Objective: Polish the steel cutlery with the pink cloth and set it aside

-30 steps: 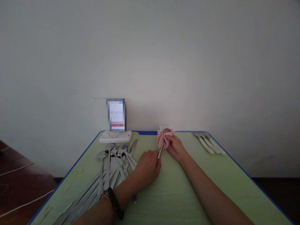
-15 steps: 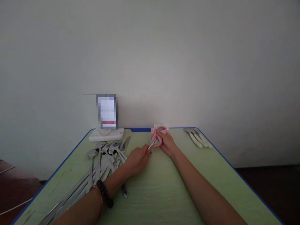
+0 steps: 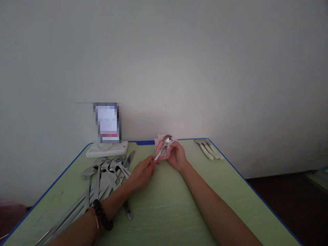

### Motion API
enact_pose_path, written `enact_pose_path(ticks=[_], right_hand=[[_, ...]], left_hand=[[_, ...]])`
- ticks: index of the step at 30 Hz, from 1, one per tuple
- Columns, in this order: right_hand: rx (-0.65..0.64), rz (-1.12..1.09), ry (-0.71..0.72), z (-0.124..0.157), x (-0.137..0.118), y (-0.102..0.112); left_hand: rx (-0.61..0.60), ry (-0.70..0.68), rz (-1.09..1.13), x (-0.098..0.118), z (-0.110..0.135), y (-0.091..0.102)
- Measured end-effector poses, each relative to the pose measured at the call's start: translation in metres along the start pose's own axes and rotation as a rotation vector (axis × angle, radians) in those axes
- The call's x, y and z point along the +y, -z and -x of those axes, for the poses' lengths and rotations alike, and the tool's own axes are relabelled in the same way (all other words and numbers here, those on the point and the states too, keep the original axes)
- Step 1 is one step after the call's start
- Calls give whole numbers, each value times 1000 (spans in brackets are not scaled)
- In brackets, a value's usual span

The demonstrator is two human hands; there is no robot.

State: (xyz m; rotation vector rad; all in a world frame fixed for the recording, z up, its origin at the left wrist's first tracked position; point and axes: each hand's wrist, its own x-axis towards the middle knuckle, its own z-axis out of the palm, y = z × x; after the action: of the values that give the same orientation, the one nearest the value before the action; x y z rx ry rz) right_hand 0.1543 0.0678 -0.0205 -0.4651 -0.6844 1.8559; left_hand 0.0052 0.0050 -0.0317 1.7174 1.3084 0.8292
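Note:
Near the far edge of the table, my left hand is closed around the handle of a shiny metal spoon. The spoon's bowl points up and away, lying over a pink and white cloth. My right hand grips the cloth from the right side, its thumb near the neck of the spoon. Some of the cloth and the right fingers are hidden behind the spoon and the hand. Under and beside my left forearm lies a pile of metal spoons with a knife.
Several forks with white handles lie at the far right corner of the green table. At the far left, a blurred phone-like screen stands on a white box against the wall.
My right thumb has come off the spoon's bowl, which now shows uncovered above the cloth. The whole view has shifted slightly, so the table's things appear further left.

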Motion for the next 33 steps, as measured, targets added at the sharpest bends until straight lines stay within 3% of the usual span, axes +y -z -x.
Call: enact_pose_path(ticks=[8, 18, 25, 33], right_hand=[[-19, -86, 74, -6, 0, 4], [24, 201, 72, -10, 13, 9], [105, 187, 141, -13, 16, 11], [297, 158, 343, -17, 20, 7]], left_hand=[[53, 3, 63, -1, -2, 0], [26, -36, -128, -1, -1, -1], [-2, -13, -341, 10, 1, 1], [-44, -5, -466, 14, 2, -3]])
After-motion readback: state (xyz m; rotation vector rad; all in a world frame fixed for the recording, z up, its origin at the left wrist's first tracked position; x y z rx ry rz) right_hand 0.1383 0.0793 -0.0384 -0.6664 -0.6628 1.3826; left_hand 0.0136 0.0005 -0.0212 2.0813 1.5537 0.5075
